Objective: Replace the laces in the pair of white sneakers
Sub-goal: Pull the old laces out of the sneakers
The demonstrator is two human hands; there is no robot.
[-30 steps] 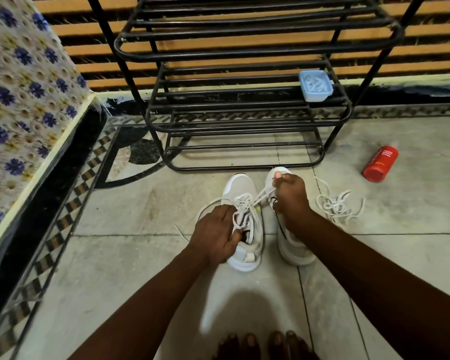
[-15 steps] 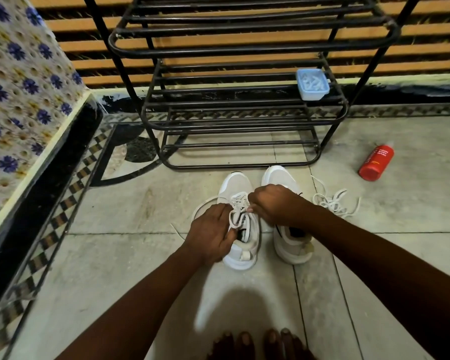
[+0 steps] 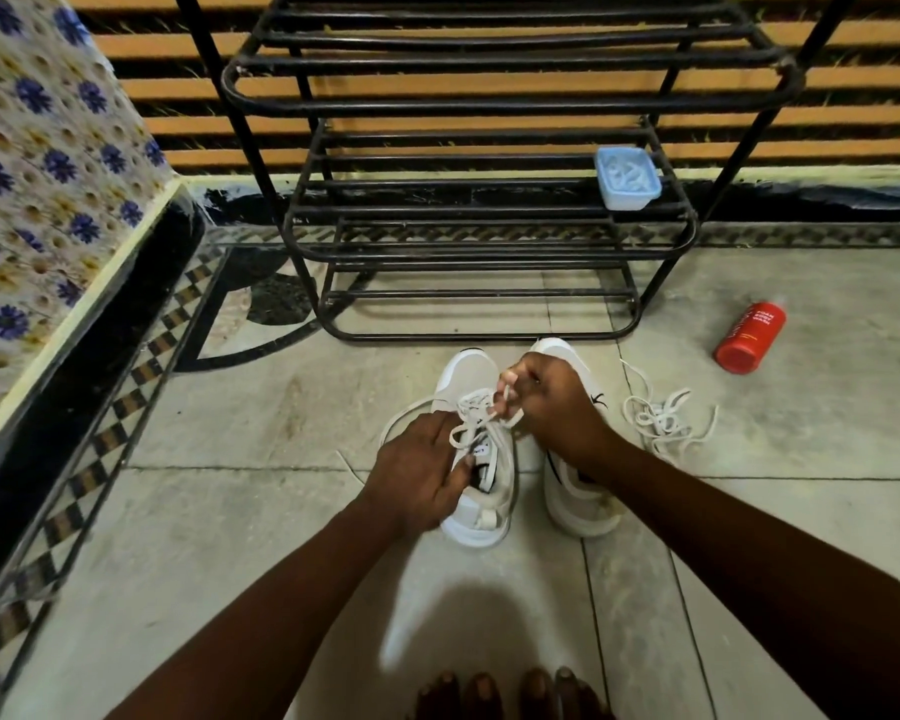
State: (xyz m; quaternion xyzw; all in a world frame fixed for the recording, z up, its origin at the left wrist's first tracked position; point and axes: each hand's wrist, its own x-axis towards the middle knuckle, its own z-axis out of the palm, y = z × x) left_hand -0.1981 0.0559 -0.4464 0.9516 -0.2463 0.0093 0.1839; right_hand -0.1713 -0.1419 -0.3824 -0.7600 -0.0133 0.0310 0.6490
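Head view: two white sneakers stand side by side on the tiled floor [image 3: 230, 511], toes pointing away from the person. The left hand [image 3: 417, 470] grips the laced sneaker [image 3: 466, 371] at its collar, fingers [image 3: 455, 454] curled over the edge with the thumb toward the opening. Just beyond those fingers, the white lace [image 3: 471, 407] sits loose and looped across the upper eyelets, one strand trailing out onto the floor. The right hand [image 3: 557, 407] pinches a loop of this lace between curled fingers, above the toe of the second sneaker [image 3: 578, 501], which shows a black mark on its side. A loose lace [image 3: 661, 418] lies tangled on the floor just outside the right hand. Farther off lie a red bottle [image 3: 749, 337] and a black metal rack [image 3: 489, 96] holding a blue container [image 3: 627, 179].
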